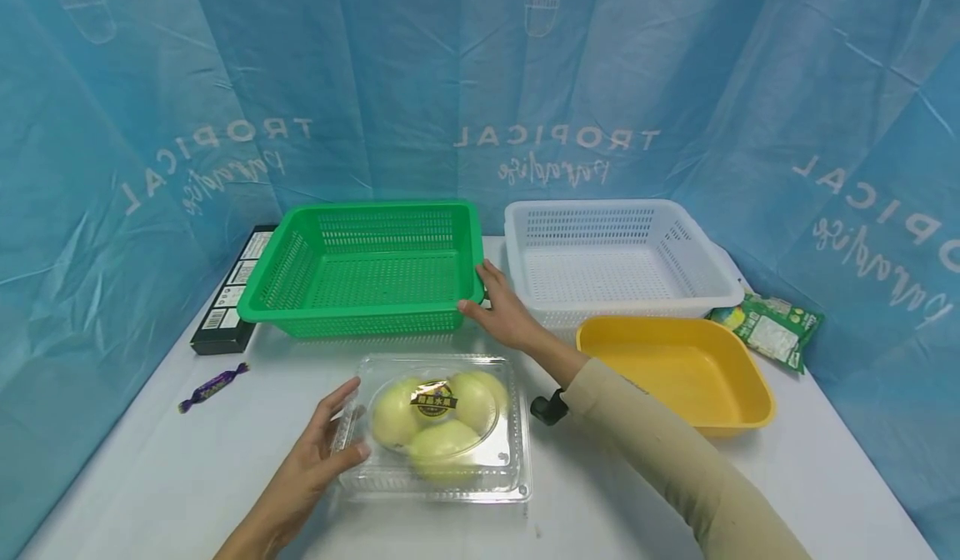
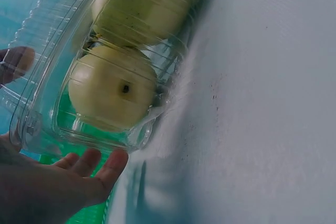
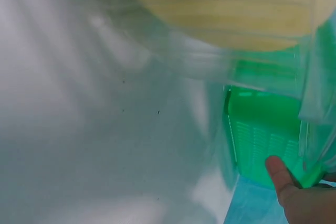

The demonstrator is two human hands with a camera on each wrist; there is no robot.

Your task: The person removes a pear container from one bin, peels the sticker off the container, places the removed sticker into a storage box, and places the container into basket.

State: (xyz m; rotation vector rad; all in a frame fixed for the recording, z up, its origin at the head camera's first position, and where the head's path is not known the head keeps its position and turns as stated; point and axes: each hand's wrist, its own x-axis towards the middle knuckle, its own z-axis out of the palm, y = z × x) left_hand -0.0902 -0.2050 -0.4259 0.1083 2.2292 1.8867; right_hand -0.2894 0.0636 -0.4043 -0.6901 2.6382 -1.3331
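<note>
The right hand point(image 1: 502, 308) gripped the near right corner of the green basket point(image 1: 360, 320), thumb over the rim, fingers outside. The left hand point(image 1: 318, 452) was spread, thumb and fingertips touching the left side of the clear box point(image 1: 519, 452). That box, holding pale yellow fruit point(image 1: 395, 414), lay just on the near side of the basket, both with their long axes side to side; the left hand was nearer it. Beyond the right hand sat the white basket point(image 1: 645, 303).
</note>
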